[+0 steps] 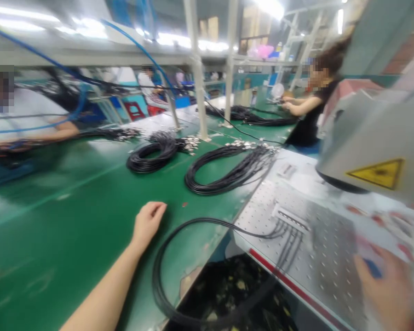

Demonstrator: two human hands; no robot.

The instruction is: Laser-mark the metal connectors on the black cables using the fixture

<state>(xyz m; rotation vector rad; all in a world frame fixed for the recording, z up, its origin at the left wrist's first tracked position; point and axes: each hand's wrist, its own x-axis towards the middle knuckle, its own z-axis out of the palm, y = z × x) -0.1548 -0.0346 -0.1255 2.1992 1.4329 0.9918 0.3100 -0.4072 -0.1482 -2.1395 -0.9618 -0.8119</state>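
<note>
My left hand (148, 223) is above or on the green table (89, 220), its fingers curled in with nothing visible in them. Blurred at the lower right, my right hand (388, 282) is beside a perforated metal plate (326, 248). Something small and blue (373, 268) shows between its thumb and forefinger; whether they grip it is unclear. On the plate sits a slotted holder (291, 219) with several black cable ends in it. Their black cables (158, 266) loop left over the table and hang past its edge.
Two coiled bundles of black cable (152, 158) (207, 184) lie farther back. A grey machine head (372, 138) with a yellow warning sign overhangs the plate at right. White posts (196, 69) rise from the table. Co-workers sit at left and far right. Below is a dark gap (241, 285).
</note>
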